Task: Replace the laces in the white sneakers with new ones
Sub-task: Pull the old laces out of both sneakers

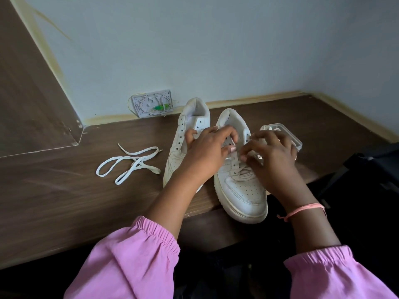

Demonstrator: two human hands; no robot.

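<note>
Two white sneakers stand side by side on the brown wooden table [64, 201], toes toward me. The left sneaker [190, 119] shows bare eyelets with no lace. The right sneaker [244, 190] still has a white lace [234, 159] through its eyelets, and its toe hangs over the table's front edge. My left hand [207, 152] and my right hand [272, 156] both rest over the right sneaker's lacing, fingers pinching the lace. A loose white lace [131, 162] lies tangled on the table left of the shoes.
A clear plastic box [291, 134] sits behind my right hand. A white wall plate with a green part [152, 103] is on the wall behind the shoes. A black bag [371, 169] lies at the right. A wooden panel rises at the left.
</note>
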